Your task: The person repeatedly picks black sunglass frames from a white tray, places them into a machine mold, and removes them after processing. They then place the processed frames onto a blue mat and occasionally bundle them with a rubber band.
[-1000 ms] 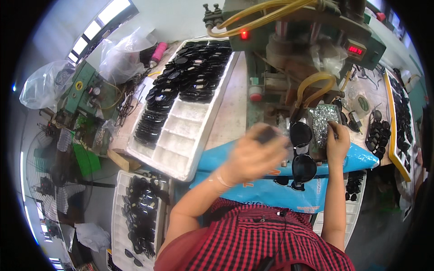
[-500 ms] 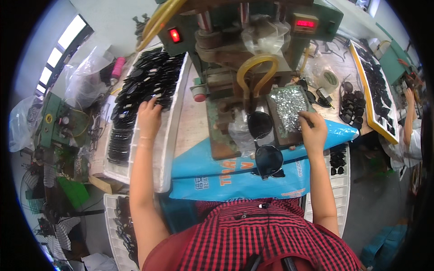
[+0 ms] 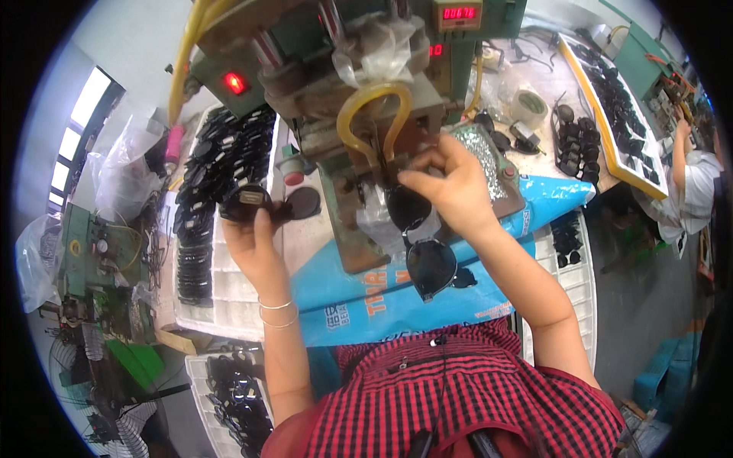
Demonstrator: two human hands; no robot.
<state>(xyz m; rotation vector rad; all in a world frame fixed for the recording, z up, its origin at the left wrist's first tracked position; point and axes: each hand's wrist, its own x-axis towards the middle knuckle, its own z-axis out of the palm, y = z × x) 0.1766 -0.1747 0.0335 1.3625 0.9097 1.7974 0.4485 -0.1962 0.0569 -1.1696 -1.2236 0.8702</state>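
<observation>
The left hand [image 3: 256, 244] held black glasses [image 3: 263, 204] in its fingers over a white tray [image 3: 229, 305]. The right hand [image 3: 450, 187] pinched another pair [image 3: 420, 237] at the green machine [image 3: 343, 114], above a blue bag [image 3: 382, 294].

left hand [image 3: 256, 244] gripping a dark sunglasses front [image 3: 263, 204] above the white tray [image 3: 229, 298] | right hand [image 3: 450, 183] pinching another sunglasses front [image 3: 418, 240] at the green press machine [image 3: 359, 114] | blue sheet [image 3: 473, 294] lying beneath

Workbench [image 3: 309, 237] carries white tray [image 3: 229, 298], green press [image 3: 359, 130], perhaps tape [image 3: 527, 103].
</observation>
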